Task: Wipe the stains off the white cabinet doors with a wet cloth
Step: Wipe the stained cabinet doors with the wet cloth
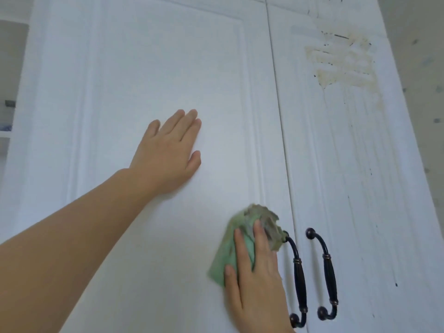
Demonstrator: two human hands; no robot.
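Two white cabinet doors fill the view. The left door point(149, 68) looks clean. My left hand point(169, 150) lies flat and open against its middle panel. My right hand point(254, 272) presses a green cloth point(225, 255) against the lower right of the left door, beside its black handle point(298, 277); the cloth's upper edge is soiled grey-brown. The right door point(360, 188) carries a yellowish-brown stain point(343, 61) near its top, with dark specks and thin drip lines running down below it.
The right door has its own black handle point(328, 275), close to the left one across the narrow gap between doors. An open shelf nook point(9, 92) sits at the far left. A speckled wall point(425, 68) borders the right.
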